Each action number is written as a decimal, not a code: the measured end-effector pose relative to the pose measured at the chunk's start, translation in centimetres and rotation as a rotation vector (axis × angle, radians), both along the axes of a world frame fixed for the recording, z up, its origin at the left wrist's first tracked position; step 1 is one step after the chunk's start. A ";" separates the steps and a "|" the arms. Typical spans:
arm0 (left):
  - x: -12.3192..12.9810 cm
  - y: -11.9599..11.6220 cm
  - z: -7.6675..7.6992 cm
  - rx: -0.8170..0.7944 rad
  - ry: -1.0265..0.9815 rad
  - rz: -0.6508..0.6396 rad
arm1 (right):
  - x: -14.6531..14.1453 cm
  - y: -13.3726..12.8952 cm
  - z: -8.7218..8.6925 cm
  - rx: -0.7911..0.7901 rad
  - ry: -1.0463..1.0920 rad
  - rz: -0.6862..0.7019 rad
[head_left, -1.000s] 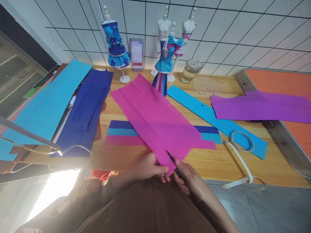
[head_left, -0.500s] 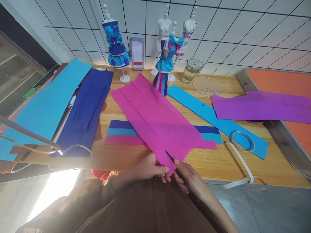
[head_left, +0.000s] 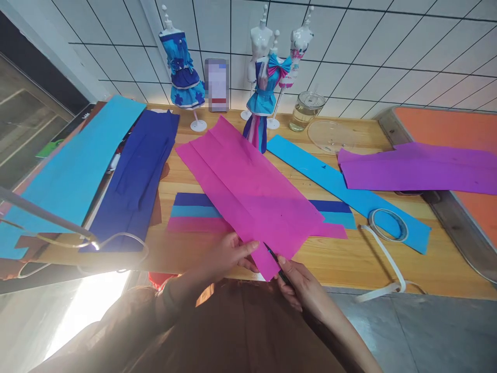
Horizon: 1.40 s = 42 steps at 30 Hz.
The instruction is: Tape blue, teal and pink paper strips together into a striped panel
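Observation:
A large pink sheet (head_left: 248,181) lies slantwise across the table, its near corner hanging toward me. My left hand (head_left: 235,254) pinches the sheet's left edge between thumb and fingers. Black scissors (head_left: 275,259) are in my right hand (head_left: 297,280), their upper blade lying over the pink sheet near its corner; the lower blade is hidden beneath. Under the sheet runs a strip banded in dark blue, light blue and pink (head_left: 194,211), showing at both sides.
Dark blue (head_left: 134,176) and light blue sheets (head_left: 73,171) lie at the left, near a lamp arm (head_left: 46,215). A blue strip (head_left: 310,168), tape roll (head_left: 388,225) and purple sheet (head_left: 419,168) are at the right. Behind stand dressed mannequins (head_left: 264,96), a phone (head_left: 217,85) and a glass jar (head_left: 306,111).
My left hand has slid from the sheet's near corner up along its left edge, away from me. The scissors and my right hand have hardly moved.

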State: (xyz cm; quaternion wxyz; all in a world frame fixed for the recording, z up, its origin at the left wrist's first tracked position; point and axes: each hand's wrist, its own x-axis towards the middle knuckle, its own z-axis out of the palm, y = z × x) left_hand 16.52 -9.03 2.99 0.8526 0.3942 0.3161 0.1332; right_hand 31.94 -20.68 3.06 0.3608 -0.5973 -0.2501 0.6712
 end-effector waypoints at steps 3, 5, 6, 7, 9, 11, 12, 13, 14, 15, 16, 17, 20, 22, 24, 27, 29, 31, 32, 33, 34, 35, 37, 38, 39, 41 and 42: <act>0.1 0.4 -0.3 -0.046 -0.008 0.054 | 0.1 0.0 0.0 -0.022 0.025 -0.005; 0.3 0.5 -0.6 -0.064 0.005 0.050 | 0.3 -0.1 0.0 -0.029 0.031 -0.003; 0.5 0.5 -0.7 -0.066 0.006 0.044 | 0.4 -0.2 0.0 -0.027 0.032 0.003; 0.6 0.4 -0.7 -0.064 -0.004 0.039 | 0.5 -0.3 0.0 -0.023 0.034 0.007; 0.9 0.4 -0.9 -0.056 -0.040 0.041 | 0.8 -0.6 -0.1 -0.021 0.051 -0.006; 1.2 0.3 -0.9 -0.057 -0.078 0.051 | 1.0 -0.9 -0.2 -0.033 0.098 -0.049; 1.4 0.3 -0.9 -0.059 -0.092 0.063 | 1.0 -1.1 -0.2 -0.038 0.125 -0.078; 1.6 0.4 -0.9 -0.061 -0.103 0.080 | 1.1 -1.3 -0.3 -0.040 0.154 -0.108; 1.8 0.4 -0.8 -0.064 -0.112 0.099 | 1.2 -1.5 -0.3 -0.040 0.184 -0.132; 2.0 0.4 -0.7 -0.065 -0.120 0.122 | 1.3 -1.7 -0.4 -0.037 0.213 -0.154; 2.3 0.5 -0.5 -0.069 -0.129 0.148 | 1.3 -1.8 -0.4 -0.034 0.237 -0.171; 2.6 0.5 -0.3 -0.075 -0.139 0.174 | 1.3 -2.0 -0.5 -0.030 0.257 -0.185; 3.5 0.6 0.5 -0.088 -0.191 0.228 | 1.4 -2.4 -0.7 -0.014 0.285 -0.218; 4.2 0.6 1.1 -0.065 -0.243 0.245 | 1.2 -2.7 -0.9 -0.001 0.281 -0.238; 5.0 0.4 1.6 -0.015 -0.278 0.262 | 1.1 -2.9 -1.0 0.020 0.258 -0.242; 6.0 0.1 2.0 0.061 -0.263 0.253 | 0.7 -3.0 -0.8 0.102 0.186 -0.220; 6.6 -0.2 2.1 0.084 -0.239 0.232 | 0.4 -3.0 -0.5 0.172 0.149 -0.219; 7.2 -0.5 2.1 0.083 -0.230 0.226 | 0.2 -2.9 -0.2 0.218 0.161 -0.265; 7.5 -0.7 2.2 0.074 -0.227 0.222 | 0.1 -2.8 -0.2 0.232 0.177 -0.302; 7.7 -0.9 2.2 0.061 -0.220 0.220 | 0.1 -2.7 -0.1 0.239 0.192 -0.341; 8.0 -1.1 2.2 0.045 -0.210 0.217 | 0.0 -2.6 -0.1 0.242 0.203 -0.375; 8.2 -1.2 2.3 0.025 -0.203 0.215 | -0.1 -2.5 0.0 0.246 0.208 -0.401; 8.7 -1.5 2.4 -0.019 -0.210 0.225 | -0.3 -2.3 0.1 0.262 0.197 -0.428; 8.9 -1.7 2.4 -0.043 -0.218 0.225 | -0.4 -2.2 0.2 0.271 0.189 -0.437; 9.1 -1.8 2.5 -0.069 -0.224 0.214 | -0.5 -2.1 0.3 0.279 0.185 -0.450; 9.4 -2.1 2.6 -0.126 -0.222 0.173 | -0.6 -1.8 0.4 0.287 0.197 -0.491; 9.5 -2.3 2.6 -0.157 -0.217 0.152 | -0.6 -1.6 0.4 0.288 0.212 -0.519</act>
